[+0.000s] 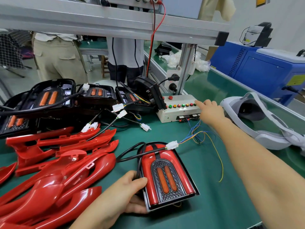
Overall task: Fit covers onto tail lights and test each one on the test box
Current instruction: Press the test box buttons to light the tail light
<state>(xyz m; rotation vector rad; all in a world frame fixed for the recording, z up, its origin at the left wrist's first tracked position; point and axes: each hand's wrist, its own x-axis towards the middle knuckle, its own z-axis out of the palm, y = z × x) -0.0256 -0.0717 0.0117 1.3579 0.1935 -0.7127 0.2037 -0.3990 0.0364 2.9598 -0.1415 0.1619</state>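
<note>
Clasping tail light (166, 176) from its left, left grip (122, 194) curls; forefinger (199, 104) of right grip (210, 112) touches test box (175, 113).

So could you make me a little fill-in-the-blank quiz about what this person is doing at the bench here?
The left hand grips the red-covered black tail light, which shows ____ orange strips.
The right hand points a finger at the coloured round buttons on the ____ test box.
The loose glossy plastic covers piled at the left are ____.
Missing words: two; white; red.
</note>
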